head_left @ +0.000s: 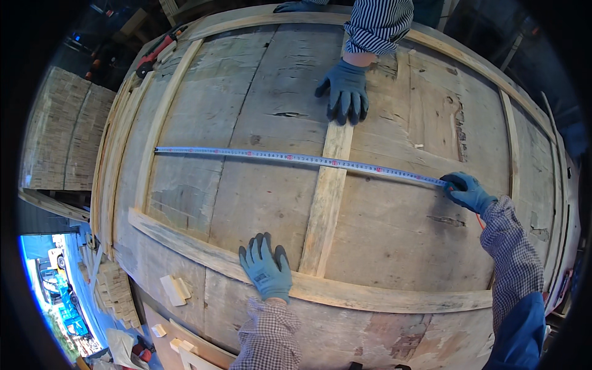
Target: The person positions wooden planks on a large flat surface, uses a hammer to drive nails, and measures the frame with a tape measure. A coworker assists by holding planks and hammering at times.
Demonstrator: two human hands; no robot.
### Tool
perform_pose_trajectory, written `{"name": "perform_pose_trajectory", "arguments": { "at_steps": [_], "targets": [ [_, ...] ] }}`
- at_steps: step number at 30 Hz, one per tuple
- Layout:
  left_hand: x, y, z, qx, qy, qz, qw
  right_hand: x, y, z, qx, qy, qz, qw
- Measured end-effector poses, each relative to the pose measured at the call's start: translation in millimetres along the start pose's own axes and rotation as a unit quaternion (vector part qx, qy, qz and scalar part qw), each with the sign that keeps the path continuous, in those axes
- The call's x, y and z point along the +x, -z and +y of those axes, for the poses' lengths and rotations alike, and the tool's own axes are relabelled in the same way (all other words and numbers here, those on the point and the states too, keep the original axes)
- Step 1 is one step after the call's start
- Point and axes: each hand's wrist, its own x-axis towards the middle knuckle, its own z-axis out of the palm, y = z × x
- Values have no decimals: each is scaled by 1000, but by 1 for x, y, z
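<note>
My left hand (268, 269), in a blue-grey work glove, lies with spread fingers on the near rail (382, 296) of a wooden frame. My gloved right hand (470, 192) is closed around a tape measure; its case is mostly hidden, and an orange cord hangs by the wrist. The pale tape blade (246, 152) stretches left from that hand, across the middle slat (325, 209), to the left slat (165, 117). From the far side, a co-worker's gloved hand (347, 92) presses on the top part of the middle slat.
Under the frame is a large worn plywood-topped table (401, 234). A red-and-black power tool (157, 54) lies at its far left corner, beside stacked wood strips (117, 154). Small wood offcuts (176, 290) sit near left. A bundled wood stack (61, 129) stands beyond the left edge.
</note>
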Motion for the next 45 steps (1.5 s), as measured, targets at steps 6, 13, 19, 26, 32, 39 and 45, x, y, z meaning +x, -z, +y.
{"name": "perform_pose_trajectory", "arguments": {
  "at_steps": [6,13,19,26,32,39,45],
  "targets": [
    [1,2,4,5,8,-17,1000,-1,-1,-10,-24,-33,-4,999],
    [1,1,6,4,5,-14,1000,0,2,-3,-38,-12,-6,999],
    [0,-1,3,7,6,-10,1000,4,2,0,-53,4,-11,999],
    [-1,-1,1,3,0,-3,1000,-3,1,-5,-44,-18,-8,999],
    [-3,-4,1,1,-1,4,1000,-45,-8,-14,-13,-33,-14,999],
    [2,-3,-11,-90,6,-4,996,-309,-62,-7,196,-208,-75,955],
    [-34,18,-40,-421,73,-46,903,-567,-198,58,449,-275,89,846]
  ]
}}
